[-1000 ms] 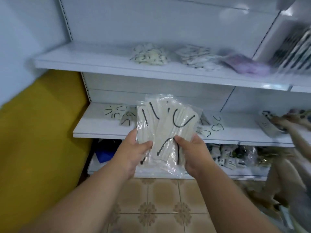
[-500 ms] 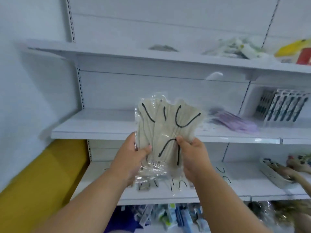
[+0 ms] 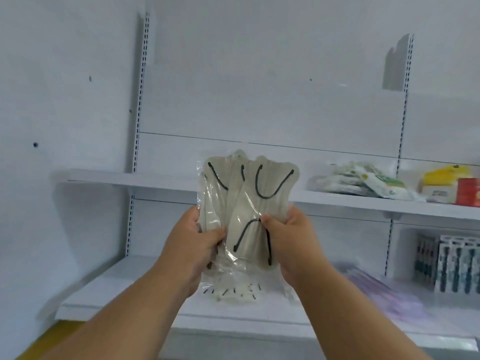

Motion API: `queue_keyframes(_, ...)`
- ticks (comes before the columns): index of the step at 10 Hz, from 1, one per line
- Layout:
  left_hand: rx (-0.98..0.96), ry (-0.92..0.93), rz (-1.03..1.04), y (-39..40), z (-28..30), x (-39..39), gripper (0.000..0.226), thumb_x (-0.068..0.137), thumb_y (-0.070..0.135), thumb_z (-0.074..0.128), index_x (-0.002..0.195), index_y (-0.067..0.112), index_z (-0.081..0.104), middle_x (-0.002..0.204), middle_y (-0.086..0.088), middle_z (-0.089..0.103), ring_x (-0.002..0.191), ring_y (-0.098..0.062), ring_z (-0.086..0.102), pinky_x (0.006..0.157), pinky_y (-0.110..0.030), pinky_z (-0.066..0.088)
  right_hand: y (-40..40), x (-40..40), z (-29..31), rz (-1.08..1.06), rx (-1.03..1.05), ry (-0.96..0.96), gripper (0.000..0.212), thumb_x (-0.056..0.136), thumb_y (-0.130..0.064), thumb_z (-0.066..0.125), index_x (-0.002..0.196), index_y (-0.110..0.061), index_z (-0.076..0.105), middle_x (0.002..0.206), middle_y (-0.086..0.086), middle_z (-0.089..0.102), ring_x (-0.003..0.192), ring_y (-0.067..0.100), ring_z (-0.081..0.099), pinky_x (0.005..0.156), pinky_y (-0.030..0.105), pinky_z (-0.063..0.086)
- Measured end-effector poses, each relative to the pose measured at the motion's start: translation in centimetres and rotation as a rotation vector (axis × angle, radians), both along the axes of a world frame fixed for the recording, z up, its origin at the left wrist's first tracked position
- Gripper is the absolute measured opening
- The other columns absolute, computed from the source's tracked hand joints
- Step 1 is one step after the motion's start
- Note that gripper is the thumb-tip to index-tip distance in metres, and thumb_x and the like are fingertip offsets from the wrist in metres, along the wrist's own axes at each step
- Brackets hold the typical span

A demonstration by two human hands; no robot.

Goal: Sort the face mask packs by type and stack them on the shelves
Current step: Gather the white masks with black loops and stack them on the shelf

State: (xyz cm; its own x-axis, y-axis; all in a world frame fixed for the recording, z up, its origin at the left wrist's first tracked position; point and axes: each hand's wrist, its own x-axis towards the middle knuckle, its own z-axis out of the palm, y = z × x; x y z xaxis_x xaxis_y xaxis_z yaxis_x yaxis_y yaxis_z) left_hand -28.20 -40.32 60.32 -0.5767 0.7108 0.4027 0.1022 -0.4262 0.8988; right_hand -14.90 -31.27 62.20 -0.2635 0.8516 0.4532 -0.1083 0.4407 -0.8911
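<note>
I hold a fanned bundle of beige face mask packs [image 3: 246, 201] with black ear loops, in clear plastic, upright in front of the white shelves. My left hand [image 3: 193, 239] grips the bundle's left side, thumb across the front. My right hand [image 3: 291, 235] pinches the right side near a black loop. The bundle's top reaches the edge of the upper shelf [image 3: 124, 179]. Behind and below the bundle, more beige mask packs [image 3: 233, 292] lie on the lower shelf [image 3: 109, 289]. Blurred purple mask packs [image 3: 384, 289] lie further right on that shelf.
White and green packs [image 3: 363, 181] and yellow and red boxes [image 3: 452, 185] sit on the upper shelf at right. Dark-patterned boxed goods [image 3: 449, 263] stand at the lower right. A white wall [image 3: 52, 100] is at left, a yellow surface [image 3: 44, 341] at the bottom left corner.
My view has tilted upward, so the shelves sit lower in the frame and higher shelves show. Both hands have kept their hold on the fanned mask packs and raised them.
</note>
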Motion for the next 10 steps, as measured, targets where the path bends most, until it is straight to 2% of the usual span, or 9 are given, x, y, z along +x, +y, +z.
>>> queue_keyframes(1,0.036,-0.025,-0.013,2.4,3.9,-1.5,0.028,0.088,-0.003,0.069,0.103,0.019,0.064,0.081,-0.009,0.075,0.065,-0.025,0.069,0.051,-0.031,0.05,2.1,-1.6,4.0,-0.022,0.08,-0.024,0.013,0.095,-0.015,0.057,0.103,-0.021,0.064,0.094,0.002,0.073,0.089,0.023,0.07,0.083,0.045,0.059)
queue_keyframes(3,-0.047,0.069,-0.133,9.3,11.4,-6.6,0.018,0.092,0.004,0.065,0.108,0.013,0.064,0.087,-0.019,0.074,0.07,-0.025,0.065,0.067,-0.034,0.048,9.3,-5.3,10.9,-0.102,0.154,-0.05,0.01,0.094,-0.009,0.053,0.096,-0.011,0.063,0.095,0.012,0.07,0.089,0.03,0.068,0.076,0.039,0.055)
queue_keyframes(4,-0.064,0.093,-0.203,14.1,15.3,-9.2,0.014,0.099,0.007,0.056,0.11,0.009,0.064,0.077,-0.007,0.074,0.061,-0.017,0.067,0.058,-0.027,0.054,14.4,-6.8,14.1,-0.122,0.118,-0.043,0.012,0.095,-0.007,0.052,0.094,-0.008,0.064,0.095,0.012,0.069,0.09,0.029,0.066,0.086,0.043,0.055)
queue_keyframes(5,-0.053,0.069,-0.19,19.7,19.2,-11.4,0.017,0.099,0.008,0.058,0.115,0.008,0.065,0.086,-0.005,0.076,0.069,-0.016,0.07,0.067,-0.031,0.057,19.4,-8.0,17.3,-0.176,0.052,-0.031,0.015,0.093,-0.006,0.053,0.101,-0.006,0.065,0.108,0.016,0.069,0.103,0.033,0.066,0.096,0.05,0.054)
queue_keyframes(6,-0.117,0.098,-0.197,24.5,21.0,-12.7,0.011,0.099,0.008,0.058,0.097,0.007,0.068,0.074,-0.004,0.075,0.068,-0.017,0.07,0.073,-0.032,0.058,24.1,-8.9,19.3,-0.203,0.0,-0.029,0.01,0.091,-0.002,0.055,0.097,-0.003,0.063,0.102,0.014,0.067,0.093,0.029,0.066,0.083,0.038,0.058)
queue_keyframes(7,-0.172,0.194,-0.213,27.5,19.9,-13.6,0.01,0.097,0.004,0.059,0.097,0.001,0.069,0.086,-0.012,0.073,0.072,-0.023,0.067,0.074,-0.037,0.059,28.2,-10.7,18.8,-0.294,0.017,-0.242,0.012,0.089,0.0,0.059,0.083,-0.009,0.054,0.091,0.012,0.059,0.084,0.027,0.059,0.077,0.037,0.057)
queue_keyframes(8,-0.395,0.435,-0.088,31.3,17.0,-16.1,0.007,0.091,0.003,0.065,0.088,-0.002,0.069,0.073,-0.012,0.065,0.061,-0.02,0.056,0.059,-0.027,0.047,31.6,-12.6,16.8,-0.393,0.099,-0.549,0.011,0.087,-0.004,0.062,0.091,-0.011,0.054,0.081,0.006,0.053,0.084,0.026,0.057,0.086,0.04,0.057)
queue_keyframes(9,-0.635,0.694,0.068,32.9,16.7,-16.4,0.028,0.088,0.006,0.067,0.064,0.008,0.052,0.047,-0.005,0.045,0.037,-0.016,0.034,0.042,-0.016,0.026,32.8,-14.0,15.4,-0.472,0.234,-0.965,0.005,0.091,-0.007,0.059,0.092,-0.011,0.055,0.073,0.004,0.044,0.064,0.019,0.045,0.06,0.029,0.044)
queue_keyframes(10,-0.809,1.007,0.244,33.3,16.6,-15.8,0.03,0.087,0.021,0.067,0.069,0.013,0.045,0.062,-0.004,0.043,0.048,-0.017,0.035,0.046,-0.021,0.027,32.4,-14.0,15.1,-0.512,0.307,-1.256,0.025,0.096,-0.016,0.054,0.073,-0.007,0.047,0.079,0.008,0.05,0.077,0.025,0.055,0.077,0.03,0.047)
